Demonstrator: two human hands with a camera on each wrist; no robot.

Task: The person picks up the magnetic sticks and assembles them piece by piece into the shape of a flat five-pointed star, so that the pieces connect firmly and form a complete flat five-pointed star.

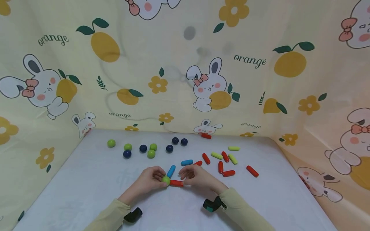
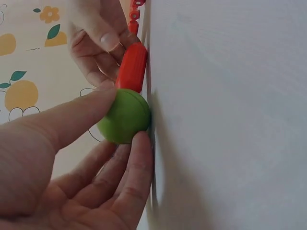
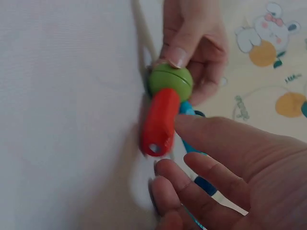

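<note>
My left hand [image 1: 148,179] pinches a green ball [image 2: 123,116] between thumb and fingers, low over the white table. A red rod [image 3: 160,122] sticks out of the ball toward my right hand [image 1: 200,178]; its free end shows a pale round spot. From the same ball a blue rod [image 1: 171,171] points away toward the back. In the right wrist view my right thumb tip [image 3: 184,123] is right at the red rod's side, while the other fingers are spread loosely below its end, not wrapped round it.
Several green balls [image 1: 111,143] and dark blue balls [image 1: 127,154] lie at the back left. Loose red rods [image 1: 252,171], yellow-green rods [image 1: 234,148] and another blue rod [image 1: 187,162] are scattered beyond and right of my hands. A printed cloth [image 1: 173,106] stands behind the table.
</note>
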